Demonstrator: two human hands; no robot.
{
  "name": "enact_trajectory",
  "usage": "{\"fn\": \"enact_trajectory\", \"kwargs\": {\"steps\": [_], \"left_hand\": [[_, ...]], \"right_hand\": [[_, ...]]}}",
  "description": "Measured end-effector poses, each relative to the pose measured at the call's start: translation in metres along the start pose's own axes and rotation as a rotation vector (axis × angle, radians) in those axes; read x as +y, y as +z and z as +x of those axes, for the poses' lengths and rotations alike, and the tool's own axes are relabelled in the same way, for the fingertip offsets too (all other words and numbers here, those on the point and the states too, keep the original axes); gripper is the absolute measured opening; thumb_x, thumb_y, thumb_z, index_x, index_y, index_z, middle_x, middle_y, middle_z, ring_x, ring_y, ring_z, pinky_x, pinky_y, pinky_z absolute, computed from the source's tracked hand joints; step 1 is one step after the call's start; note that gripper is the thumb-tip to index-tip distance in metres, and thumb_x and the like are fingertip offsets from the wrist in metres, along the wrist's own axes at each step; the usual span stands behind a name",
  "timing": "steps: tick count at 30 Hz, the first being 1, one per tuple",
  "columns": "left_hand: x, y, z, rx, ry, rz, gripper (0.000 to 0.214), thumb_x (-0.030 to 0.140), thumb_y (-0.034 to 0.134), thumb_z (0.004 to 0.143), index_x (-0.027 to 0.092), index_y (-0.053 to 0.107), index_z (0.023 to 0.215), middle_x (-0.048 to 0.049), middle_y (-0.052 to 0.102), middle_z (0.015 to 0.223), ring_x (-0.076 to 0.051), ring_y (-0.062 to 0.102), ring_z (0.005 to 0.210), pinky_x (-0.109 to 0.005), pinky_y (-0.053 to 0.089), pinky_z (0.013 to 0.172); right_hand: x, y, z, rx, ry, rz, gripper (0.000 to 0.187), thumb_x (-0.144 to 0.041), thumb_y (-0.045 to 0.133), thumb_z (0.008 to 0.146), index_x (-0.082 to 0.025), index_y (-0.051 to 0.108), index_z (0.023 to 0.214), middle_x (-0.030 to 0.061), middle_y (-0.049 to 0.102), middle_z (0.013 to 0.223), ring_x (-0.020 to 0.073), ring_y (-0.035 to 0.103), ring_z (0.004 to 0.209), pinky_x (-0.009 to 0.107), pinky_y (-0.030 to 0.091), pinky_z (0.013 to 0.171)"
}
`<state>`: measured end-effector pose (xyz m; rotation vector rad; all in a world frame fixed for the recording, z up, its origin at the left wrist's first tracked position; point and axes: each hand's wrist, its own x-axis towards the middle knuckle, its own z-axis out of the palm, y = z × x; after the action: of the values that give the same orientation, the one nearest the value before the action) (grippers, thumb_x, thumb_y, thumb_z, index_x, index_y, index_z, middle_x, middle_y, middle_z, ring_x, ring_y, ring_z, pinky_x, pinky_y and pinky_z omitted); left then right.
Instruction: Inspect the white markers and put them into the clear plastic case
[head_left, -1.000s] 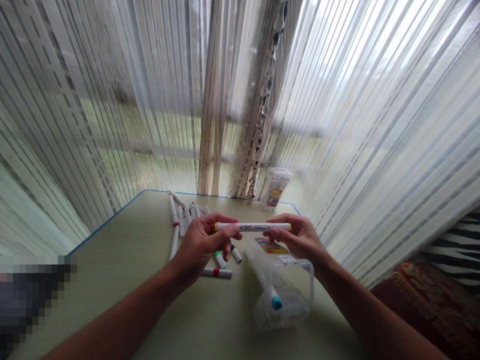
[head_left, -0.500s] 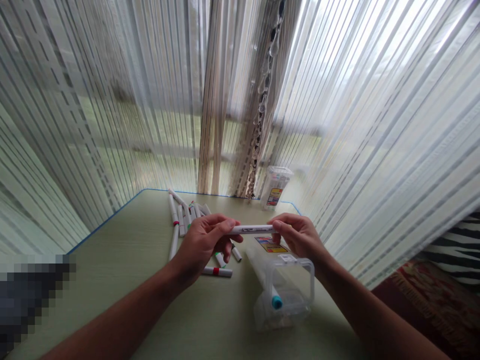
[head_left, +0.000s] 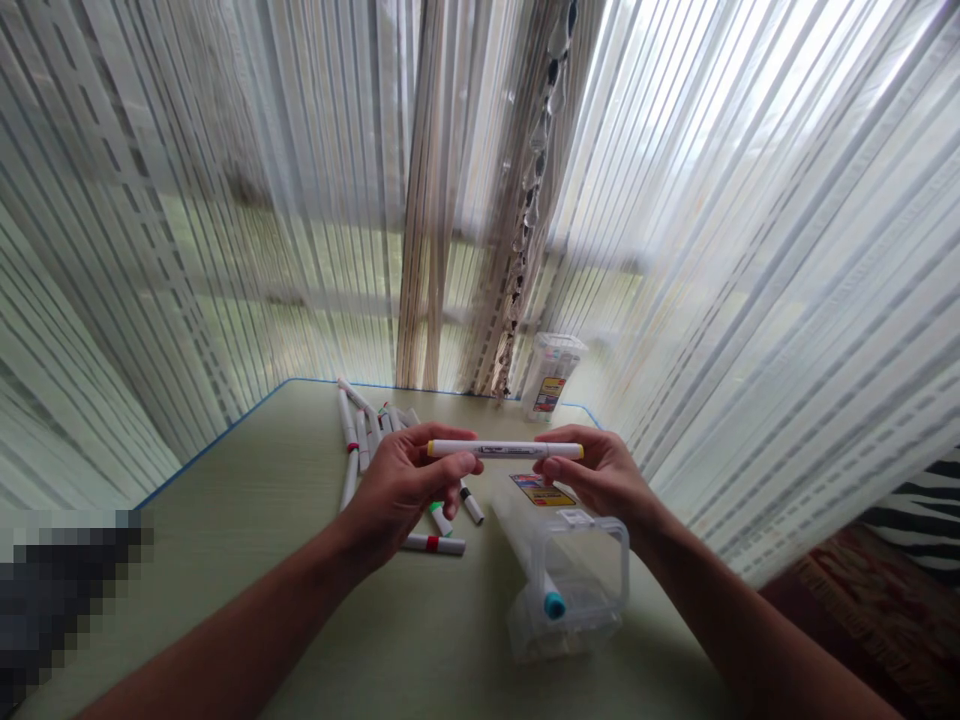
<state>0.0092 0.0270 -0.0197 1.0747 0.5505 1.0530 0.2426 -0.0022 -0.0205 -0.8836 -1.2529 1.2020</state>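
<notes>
A white marker (head_left: pixel 504 450) with yellow ends lies level between both hands above the table. My left hand (head_left: pixel 405 485) pinches its left end and my right hand (head_left: pixel 604 472) pinches its right end. Under the right hand a clear plastic box (head_left: pixel 566 570) lies on its side with a teal-capped marker (head_left: pixel 546 595) inside. Several loose white markers (head_left: pixel 358 435) lie beyond and below the left hand, one with a red band (head_left: pixel 435 544).
A second clear marker box (head_left: pixel 551 375) stands upright at the far edge of the green table (head_left: pixel 247 500). Sheer striped curtains (head_left: pixel 675 250) close in the back and right. A patterned cushion (head_left: pixel 877 600) sits at the lower right.
Half a second ago the fingers covered both marker ends. Now the hands hold it by the tips, yellow ends showing, slightly higher. The box and loose markers have not moved.
</notes>
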Motion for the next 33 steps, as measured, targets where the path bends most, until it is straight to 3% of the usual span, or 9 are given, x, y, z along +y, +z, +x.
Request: {"fn": "enact_trajectory", "kwargs": {"steps": [10,23,28,33], "left_hand": [[0.0013,0.0021,0.0012,0.007,-0.034,-0.002,0.021,0.022,0.076,0.075,0.008,0.07,0.09,-0.0095,0.074,0.071,-0.008,0.053,0.042,-0.019,0.047,0.038],[-0.0012,0.0032,0.0016,0.008,-0.05,0.09,0.025,0.031,0.077,0.074,0.01,0.069,0.084,-0.008,0.073,0.069,-0.009,0.054,0.042,-0.022,0.048,0.038],[-0.0035,0.0016,0.0019,0.029,-0.034,0.194,0.029,0.034,0.08,0.073,0.01,0.069,0.085,-0.007,0.072,0.07,-0.008,0.053,0.043,-0.021,0.048,0.04],[-0.0048,-0.0015,0.0015,0.028,-0.021,0.228,0.034,0.035,0.083,0.069,0.011,0.069,0.088,-0.0005,0.065,0.055,-0.009,0.053,0.042,-0.021,0.048,0.041]], "right_hand": [[-0.0005,0.0007,0.0009,-0.007,-0.022,-0.038,0.023,-0.03,0.086,0.069,-0.017,0.078,0.086,0.0027,0.072,0.066,0.0127,0.063,0.059,0.024,0.05,0.061],[0.0043,-0.0016,0.0039,0.013,-0.076,-0.085,0.019,-0.035,0.08,0.076,-0.016,0.077,0.076,0.0017,0.068,0.059,0.0121,0.06,0.055,0.023,0.047,0.055],[0.0041,0.0013,0.0023,0.068,-0.041,-0.136,0.022,-0.033,0.086,0.067,-0.016,0.076,0.075,0.0021,0.069,0.061,0.0122,0.061,0.053,0.023,0.049,0.052],[0.0011,0.0042,0.0004,0.102,-0.005,-0.147,0.027,-0.03,0.091,0.058,-0.016,0.075,0.075,0.0029,0.072,0.065,0.0143,0.066,0.055,0.025,0.054,0.052]]}}
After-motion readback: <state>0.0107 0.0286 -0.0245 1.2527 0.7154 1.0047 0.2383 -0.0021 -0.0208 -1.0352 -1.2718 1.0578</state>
